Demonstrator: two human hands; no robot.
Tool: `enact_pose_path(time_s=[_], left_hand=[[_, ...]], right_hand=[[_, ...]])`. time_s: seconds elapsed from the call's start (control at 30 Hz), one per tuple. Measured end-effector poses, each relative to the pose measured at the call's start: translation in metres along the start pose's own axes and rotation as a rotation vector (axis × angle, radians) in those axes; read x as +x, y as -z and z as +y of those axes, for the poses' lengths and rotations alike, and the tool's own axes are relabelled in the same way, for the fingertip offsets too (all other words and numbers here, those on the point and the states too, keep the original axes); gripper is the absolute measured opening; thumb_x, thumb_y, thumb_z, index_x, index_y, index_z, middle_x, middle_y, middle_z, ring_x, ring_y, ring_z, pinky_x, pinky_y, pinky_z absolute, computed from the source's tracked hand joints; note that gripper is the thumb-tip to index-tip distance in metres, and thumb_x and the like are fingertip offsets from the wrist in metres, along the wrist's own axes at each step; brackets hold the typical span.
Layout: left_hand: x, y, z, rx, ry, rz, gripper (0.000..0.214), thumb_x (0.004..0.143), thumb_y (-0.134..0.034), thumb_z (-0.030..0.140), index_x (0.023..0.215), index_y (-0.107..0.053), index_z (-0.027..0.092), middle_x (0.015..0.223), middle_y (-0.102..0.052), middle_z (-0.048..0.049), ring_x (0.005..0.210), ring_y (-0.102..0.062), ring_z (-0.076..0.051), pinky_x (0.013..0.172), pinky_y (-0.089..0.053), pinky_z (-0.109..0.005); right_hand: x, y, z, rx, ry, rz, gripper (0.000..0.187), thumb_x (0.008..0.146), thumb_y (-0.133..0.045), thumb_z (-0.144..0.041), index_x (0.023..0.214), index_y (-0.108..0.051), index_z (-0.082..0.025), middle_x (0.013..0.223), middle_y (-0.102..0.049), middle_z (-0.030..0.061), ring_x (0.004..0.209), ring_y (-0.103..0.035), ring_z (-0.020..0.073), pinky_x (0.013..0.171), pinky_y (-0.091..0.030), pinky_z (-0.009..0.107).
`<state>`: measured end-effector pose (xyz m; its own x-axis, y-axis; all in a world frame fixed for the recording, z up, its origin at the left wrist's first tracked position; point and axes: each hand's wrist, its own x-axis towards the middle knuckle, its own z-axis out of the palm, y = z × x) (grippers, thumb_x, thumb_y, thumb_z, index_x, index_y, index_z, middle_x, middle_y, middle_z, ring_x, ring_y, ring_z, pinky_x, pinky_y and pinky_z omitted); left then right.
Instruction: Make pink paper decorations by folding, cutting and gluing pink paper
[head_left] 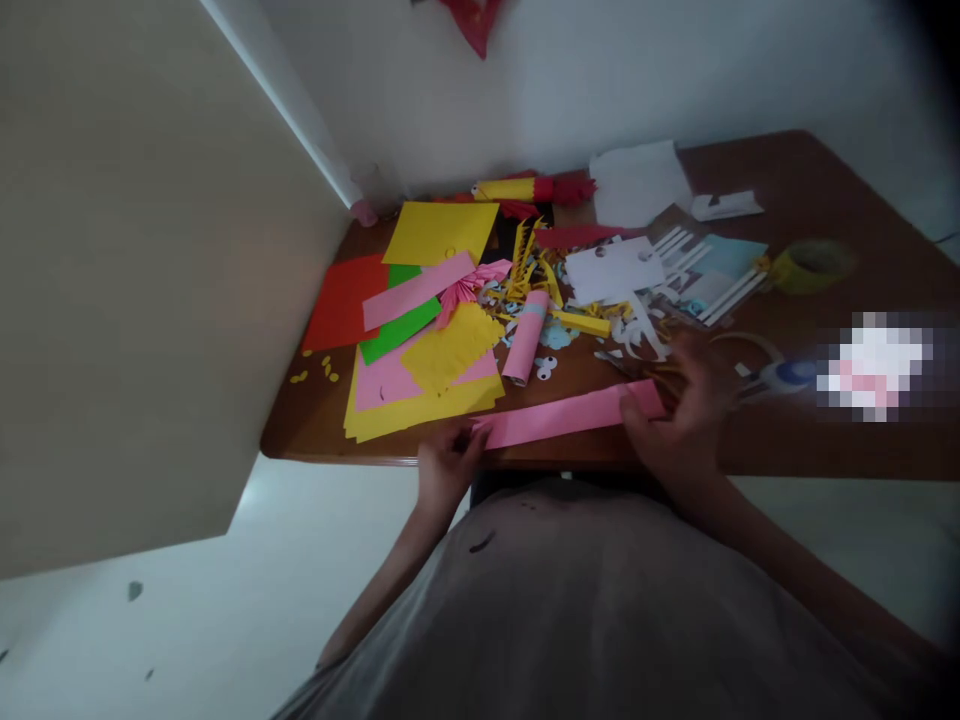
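Observation:
A long pink paper strip (559,417) lies at a slight slant along the table's front edge, between my two hands. My left hand (448,460) is closed on its left end, with fingertips and thumb pinching the paper. At the other end, my right hand (686,420) has its thumb across the strip and its index finger raised. Just beyond the strip are a pink paper roll (527,338) with a pale blue band and a pair of googly eyes (547,368). Scissors (780,377) with a blue-and-white handle lie beside my right hand, partly hidden.
Yellow sheets (442,232), a red-orange sheet (346,300) and a green sheet (397,335) lie left on the brown table (825,190). Paper scraps (540,270) fill the middle. A tape roll (810,267) sits at right. A yellow-and-red paper figure (510,190) lies at the back.

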<state>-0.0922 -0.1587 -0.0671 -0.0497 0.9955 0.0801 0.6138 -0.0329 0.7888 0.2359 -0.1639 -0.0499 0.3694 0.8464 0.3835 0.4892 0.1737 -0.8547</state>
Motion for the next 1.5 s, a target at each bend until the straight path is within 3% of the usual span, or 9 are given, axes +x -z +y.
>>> enact_pose_path(time_s=[0.07,0.13,0.23,0.47,0.87,1.07,1.17,1.3,1.5], left_hand=[[-0.005,-0.001,-0.005,0.179,-0.084,-0.010,0.030,0.101,-0.077,0.050,0.093,-0.084,0.021,0.080,-0.076,-0.0034,0.071,-0.066,-0.019,0.068,-0.047,-0.030],[-0.005,-0.005,-0.007,0.299,-0.183,0.003,0.028,0.104,-0.074,0.046,0.095,-0.085,0.022,0.088,-0.077,-0.0066,0.082,-0.069,-0.023,0.076,-0.051,-0.033],[-0.003,-0.010,-0.010,0.373,-0.298,0.058,0.026,0.104,-0.073,0.041,0.094,-0.085,0.021,0.103,-0.077,-0.0118,0.100,-0.070,-0.028,0.093,-0.055,-0.041],[0.000,-0.013,-0.018,0.300,-0.270,0.069,0.027,0.103,-0.076,0.048,0.095,-0.084,0.023,0.099,-0.080,-0.0105,0.097,-0.072,-0.029,0.093,-0.055,-0.042],[0.007,-0.007,-0.010,0.366,-0.184,-0.007,0.025,0.100,-0.079,0.044,0.086,-0.080,0.023,0.077,-0.073,-0.0071,0.078,-0.066,-0.026,0.073,-0.045,-0.035],[0.000,-0.011,-0.014,0.468,-0.295,0.033,0.046,0.107,-0.072,0.034,0.149,-0.068,0.019,0.115,-0.080,-0.0135,0.111,-0.072,-0.032,0.101,-0.057,-0.046],[0.001,-0.011,-0.013,0.552,-0.558,-0.109,0.043,0.110,-0.063,0.021,0.152,-0.070,0.026,0.145,-0.075,-0.0139,0.139,-0.065,-0.034,0.116,-0.054,-0.050],[-0.002,-0.009,-0.010,0.683,-0.702,-0.416,0.045,0.109,-0.058,0.013,0.151,-0.071,0.024,0.147,-0.077,-0.0107,0.139,-0.069,-0.031,0.109,-0.061,-0.043],[-0.032,-0.016,0.002,0.779,-0.658,-0.385,0.071,0.104,-0.070,0.033,0.173,-0.051,0.028,0.174,-0.053,-0.0206,0.161,-0.052,-0.041,0.125,-0.053,-0.054]], right_hand=[[-0.004,-0.007,-0.002,-0.144,0.205,-0.163,0.047,0.094,-0.084,-0.040,0.140,-0.079,-0.032,0.164,-0.063,0.0111,0.159,-0.046,0.0440,0.139,-0.019,0.069],[-0.007,-0.023,0.001,-0.178,0.344,-0.436,0.036,0.101,-0.076,-0.039,0.137,-0.081,-0.035,0.150,-0.074,0.0076,0.143,-0.061,0.0380,0.135,-0.031,0.065],[-0.010,-0.051,0.012,-0.238,0.355,-0.642,0.037,0.109,-0.066,-0.039,0.140,-0.081,-0.027,0.139,-0.079,0.0129,0.130,-0.066,0.0366,0.119,-0.045,0.061],[-0.010,-0.064,0.031,-0.247,0.325,-0.604,0.022,0.107,-0.071,-0.039,0.116,-0.088,-0.028,0.123,-0.080,0.0105,0.117,-0.067,0.0326,0.108,-0.046,0.053],[-0.011,-0.061,0.029,-0.255,0.308,-0.614,0.026,0.109,-0.069,-0.039,0.125,-0.086,-0.028,0.128,-0.081,0.0107,0.119,-0.067,0.0339,0.108,-0.046,0.054],[-0.013,-0.060,0.024,-0.267,0.358,-0.632,0.028,0.111,-0.063,-0.033,0.121,-0.089,-0.032,0.131,-0.082,0.0088,0.122,-0.066,0.0341,0.108,-0.047,0.056],[-0.012,-0.061,0.026,-0.288,0.366,-0.632,0.027,0.110,-0.065,-0.034,0.119,-0.090,-0.033,0.131,-0.081,0.0089,0.120,-0.065,0.0337,0.107,-0.047,0.055],[-0.011,-0.061,0.030,-0.293,0.366,-0.632,0.027,0.110,-0.066,-0.035,0.121,-0.090,-0.032,0.132,-0.081,0.0083,0.121,-0.065,0.0333,0.109,-0.046,0.055],[-0.008,-0.062,0.030,-0.314,0.371,-0.642,0.027,0.109,-0.066,-0.034,0.121,-0.090,-0.029,0.131,-0.082,0.0103,0.120,-0.066,0.0349,0.106,-0.050,0.057]])
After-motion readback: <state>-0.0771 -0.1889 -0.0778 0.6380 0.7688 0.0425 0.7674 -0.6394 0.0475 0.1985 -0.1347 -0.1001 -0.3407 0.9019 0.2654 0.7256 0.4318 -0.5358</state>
